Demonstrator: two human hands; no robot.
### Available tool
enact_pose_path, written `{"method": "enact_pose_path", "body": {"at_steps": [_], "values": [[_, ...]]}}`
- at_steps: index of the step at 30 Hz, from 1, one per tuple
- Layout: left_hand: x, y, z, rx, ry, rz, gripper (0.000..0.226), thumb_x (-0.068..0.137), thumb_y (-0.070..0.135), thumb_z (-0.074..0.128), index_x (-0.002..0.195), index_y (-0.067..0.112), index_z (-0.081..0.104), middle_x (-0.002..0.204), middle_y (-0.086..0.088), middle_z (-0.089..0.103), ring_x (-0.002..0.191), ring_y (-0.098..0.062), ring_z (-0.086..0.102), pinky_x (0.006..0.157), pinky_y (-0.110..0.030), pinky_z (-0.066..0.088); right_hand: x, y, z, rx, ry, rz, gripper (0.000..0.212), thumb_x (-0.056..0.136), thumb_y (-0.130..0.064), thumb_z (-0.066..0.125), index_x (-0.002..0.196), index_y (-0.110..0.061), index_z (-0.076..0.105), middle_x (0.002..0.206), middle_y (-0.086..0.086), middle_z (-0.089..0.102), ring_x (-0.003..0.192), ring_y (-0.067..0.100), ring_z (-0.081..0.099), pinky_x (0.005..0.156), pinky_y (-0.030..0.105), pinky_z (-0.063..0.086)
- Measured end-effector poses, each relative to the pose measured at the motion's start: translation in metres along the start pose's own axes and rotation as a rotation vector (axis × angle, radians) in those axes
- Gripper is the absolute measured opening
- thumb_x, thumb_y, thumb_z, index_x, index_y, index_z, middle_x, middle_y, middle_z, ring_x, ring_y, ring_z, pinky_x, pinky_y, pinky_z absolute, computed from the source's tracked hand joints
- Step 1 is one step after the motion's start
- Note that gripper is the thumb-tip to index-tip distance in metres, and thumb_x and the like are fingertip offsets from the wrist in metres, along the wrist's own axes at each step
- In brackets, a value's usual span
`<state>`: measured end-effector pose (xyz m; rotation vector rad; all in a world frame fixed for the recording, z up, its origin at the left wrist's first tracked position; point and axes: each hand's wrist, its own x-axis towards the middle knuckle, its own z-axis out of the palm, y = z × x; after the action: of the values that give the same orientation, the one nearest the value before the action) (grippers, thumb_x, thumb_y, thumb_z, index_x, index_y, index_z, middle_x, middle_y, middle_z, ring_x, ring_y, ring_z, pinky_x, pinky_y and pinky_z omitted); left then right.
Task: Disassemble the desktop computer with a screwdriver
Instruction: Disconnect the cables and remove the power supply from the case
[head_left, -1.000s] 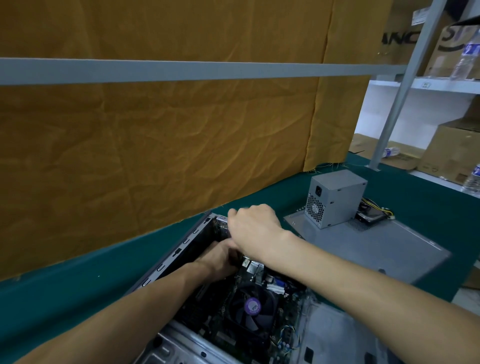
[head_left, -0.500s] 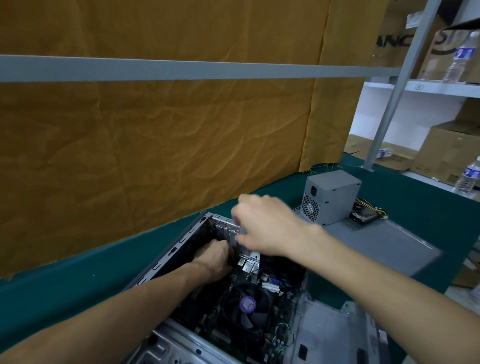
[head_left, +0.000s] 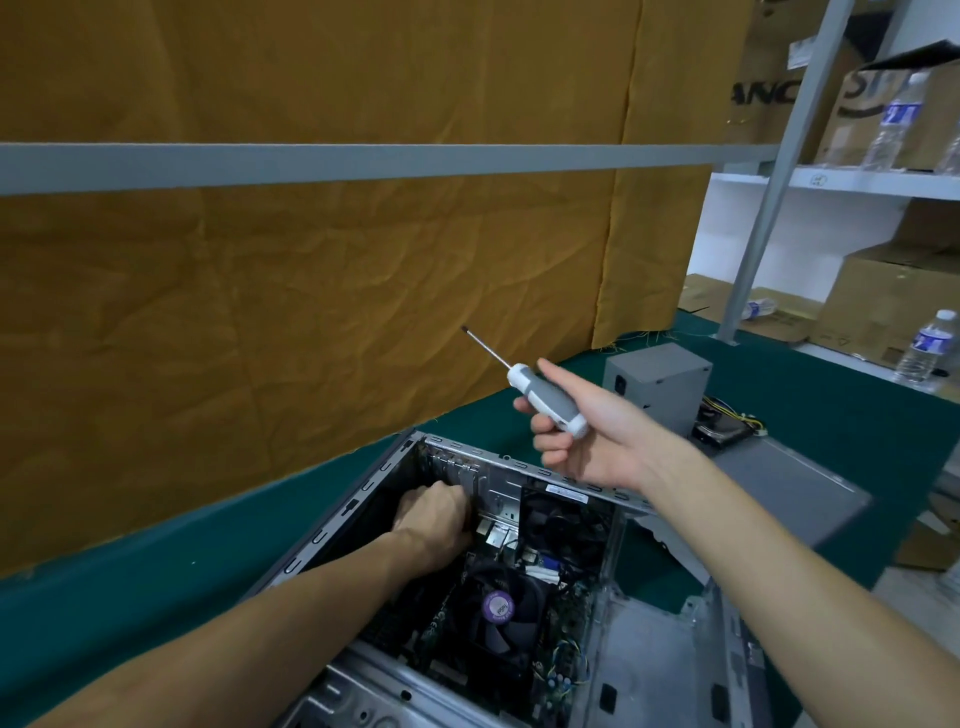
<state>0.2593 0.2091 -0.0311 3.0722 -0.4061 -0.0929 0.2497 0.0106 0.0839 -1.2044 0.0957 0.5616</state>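
The open grey computer case (head_left: 563, 480) lies on its side on the green table, with the motherboard and a black CPU fan (head_left: 500, 610) bearing a purple sticker exposed. My left hand (head_left: 434, 514) reaches deep into the case near the rear slot brackets, fingers curled; what it holds is hidden. My right hand (head_left: 587, 428) is raised above the case's far edge and grips a screwdriver (head_left: 540, 395) with a white and grey handle. Its shaft points up and to the left, away from the case.
A removed grey power supply (head_left: 657, 382) with its cables stands on a grey side panel (head_left: 789, 480) at the right. An orange cloth (head_left: 311, 312) hangs behind the green table (head_left: 130, 597). Shelves with cardboard boxes and water bottles (head_left: 927, 345) stand far right.
My right hand has lifted off the case's rear edge and turned palm up, bringing the screwdriver into view. My left hand has stayed inside the case.
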Motion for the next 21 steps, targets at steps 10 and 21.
{"method": "enact_pose_path", "body": {"at_steps": [10,21], "values": [[0.002,-0.005,0.005,-0.063,-0.009,-0.003,0.014,0.089,0.026,0.064,0.095,0.019,0.074,0.094,-0.004,0.075,0.090,-0.025,0.072,0.077,-0.031,0.055,0.034,0.026,0.015,-0.154,0.216,-0.274,0.037,0.100,-0.041,0.060,0.107,-0.005,0.064,0.055,0.005,0.052,0.047,0.018,0.047,0.048,0.030,0.044],[-0.005,0.004,-0.010,-0.124,0.047,-0.046,0.012,0.088,0.028,0.064,0.086,0.017,0.069,0.096,-0.007,0.075,0.094,-0.028,0.071,0.080,-0.032,0.054,0.035,0.032,0.016,-0.211,0.193,-0.340,0.010,0.093,-0.005,0.058,0.087,-0.008,0.051,0.066,0.008,0.059,0.051,0.017,0.050,0.047,0.028,0.043]]}}
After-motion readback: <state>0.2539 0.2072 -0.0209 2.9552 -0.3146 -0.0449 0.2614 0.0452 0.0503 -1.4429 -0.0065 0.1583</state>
